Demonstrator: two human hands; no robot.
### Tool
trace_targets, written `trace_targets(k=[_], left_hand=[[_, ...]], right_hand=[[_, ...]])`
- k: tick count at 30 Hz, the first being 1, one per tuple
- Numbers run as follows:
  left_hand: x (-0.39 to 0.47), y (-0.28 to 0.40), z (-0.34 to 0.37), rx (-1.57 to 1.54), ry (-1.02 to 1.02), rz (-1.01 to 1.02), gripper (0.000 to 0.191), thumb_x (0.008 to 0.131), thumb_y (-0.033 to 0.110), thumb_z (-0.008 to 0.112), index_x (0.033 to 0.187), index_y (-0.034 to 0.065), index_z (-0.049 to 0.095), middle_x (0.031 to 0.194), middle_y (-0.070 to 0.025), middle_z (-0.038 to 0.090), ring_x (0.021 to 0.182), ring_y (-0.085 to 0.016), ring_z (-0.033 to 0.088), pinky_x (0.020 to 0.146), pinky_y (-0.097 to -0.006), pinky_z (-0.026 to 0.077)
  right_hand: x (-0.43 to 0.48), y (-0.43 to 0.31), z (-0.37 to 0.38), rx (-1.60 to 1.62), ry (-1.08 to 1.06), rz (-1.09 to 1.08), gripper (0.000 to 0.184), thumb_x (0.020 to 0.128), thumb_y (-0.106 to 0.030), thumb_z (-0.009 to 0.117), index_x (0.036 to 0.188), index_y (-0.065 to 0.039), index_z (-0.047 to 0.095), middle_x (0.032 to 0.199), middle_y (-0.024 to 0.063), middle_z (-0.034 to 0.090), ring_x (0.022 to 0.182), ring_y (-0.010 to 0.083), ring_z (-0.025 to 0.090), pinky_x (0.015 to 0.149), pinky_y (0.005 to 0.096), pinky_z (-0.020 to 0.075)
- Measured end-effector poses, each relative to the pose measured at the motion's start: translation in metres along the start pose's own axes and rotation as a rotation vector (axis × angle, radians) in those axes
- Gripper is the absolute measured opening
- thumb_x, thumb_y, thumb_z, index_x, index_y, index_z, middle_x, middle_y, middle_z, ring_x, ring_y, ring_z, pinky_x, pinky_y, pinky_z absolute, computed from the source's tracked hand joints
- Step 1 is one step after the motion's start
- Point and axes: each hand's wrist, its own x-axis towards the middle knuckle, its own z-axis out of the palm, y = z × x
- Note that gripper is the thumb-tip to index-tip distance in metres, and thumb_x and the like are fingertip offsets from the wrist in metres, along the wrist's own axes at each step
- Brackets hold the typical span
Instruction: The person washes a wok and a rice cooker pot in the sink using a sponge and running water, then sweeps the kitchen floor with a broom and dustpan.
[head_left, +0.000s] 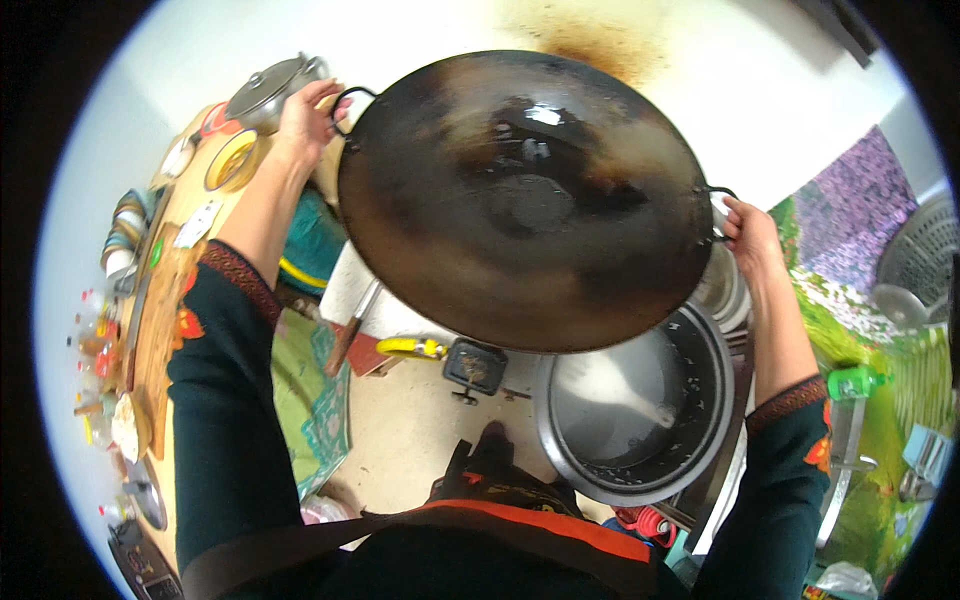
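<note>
A large dark metal wok (450, 247) hangs in the air before me, its surface browned, with a shiny, wet-looking patch near the middle. My left hand (309, 120) grips the black loop handle (352, 91) on its left side. On the opposite side, my right hand (752, 231) holds the other loop handle (720, 190). Below the wok's lower right edge sits a big grey pot (559, 465) with cloudy liquid and a pale paddle-shaped utensil (622, 390) inside. The wok covers part of this pot and most of the white surface (349, 285) behind it.
Along the left, a wooden counter (169, 262) carries a lidded metal pot (262, 94), a yellow bowl (231, 161), stacked cups (124, 236) and several bottles (97, 345). A wooden-handled utensil (346, 345) lies below the wok. A green bottle (855, 382) and a colander (919, 247) are at right.
</note>
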Motion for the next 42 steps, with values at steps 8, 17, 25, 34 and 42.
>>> trace_targets(k=[8,17,25,34,42], left_hand=[[0.004,-0.047,-0.041,0.063,0.265,0.142,0.039,0.094,0.034,0.05,0.121,0.0074,0.054,0.106,-0.0088,0.063,0.087,-0.018,0.059,0.075,-0.0278,0.046],[-0.098,-0.303,-0.125,1.405,0.049,0.241,0.032,0.081,0.021,0.062,0.106,0.0008,0.057,0.104,-0.02,0.06,0.101,-0.037,0.055,0.088,-0.0429,0.044],[-0.127,-0.297,-0.114,1.551,0.121,0.295,0.023,0.088,0.021,0.057,0.097,0.0007,0.052,0.098,-0.0206,0.058,0.095,-0.038,0.055,0.082,-0.045,0.044],[-0.321,-0.182,-0.195,0.972,0.616,0.217,0.022,0.092,0.027,0.053,0.087,0.0052,0.05,0.076,-0.0088,0.05,0.067,-0.024,0.046,0.06,-0.0341,0.037],[-0.553,-0.105,-0.13,1.14,0.215,0.547,0.031,0.094,0.033,0.053,0.077,0.0075,0.049,0.058,-0.0026,0.045,0.045,-0.017,0.042,0.043,-0.0282,0.034]], right_hand=[[-0.015,0.004,-0.011,-0.435,0.085,-0.174,0.036,0.095,-0.032,0.05,0.115,-0.003,0.058,0.091,0.0034,0.063,0.073,0.0124,0.055,0.061,0.0263,0.0428],[-0.128,0.076,-0.108,-0.308,0.224,-0.245,0.02,0.093,-0.021,0.056,0.108,-0.01,0.064,0.087,-0.0024,0.065,0.074,0.0061,0.055,0.066,0.0219,0.0425],[-0.175,0.127,-0.107,-0.328,0.095,-0.101,0.016,0.097,-0.015,0.052,0.107,-0.009,0.063,0.084,-0.0042,0.063,0.072,0.0043,0.054,0.063,0.0189,0.0415],[-0.174,0.142,-0.162,-0.201,0.077,-0.213,0.016,0.097,-0.015,0.053,0.107,-0.008,0.063,0.085,-0.0034,0.063,0.071,0.0041,0.052,0.062,0.0183,0.0414],[-0.172,0.149,-0.201,-0.082,0.014,-0.276,0.017,0.095,-0.013,0.054,0.107,-0.005,0.063,0.084,-0.0007,0.063,0.068,0.0054,0.053,0.061,0.0195,0.0418]])
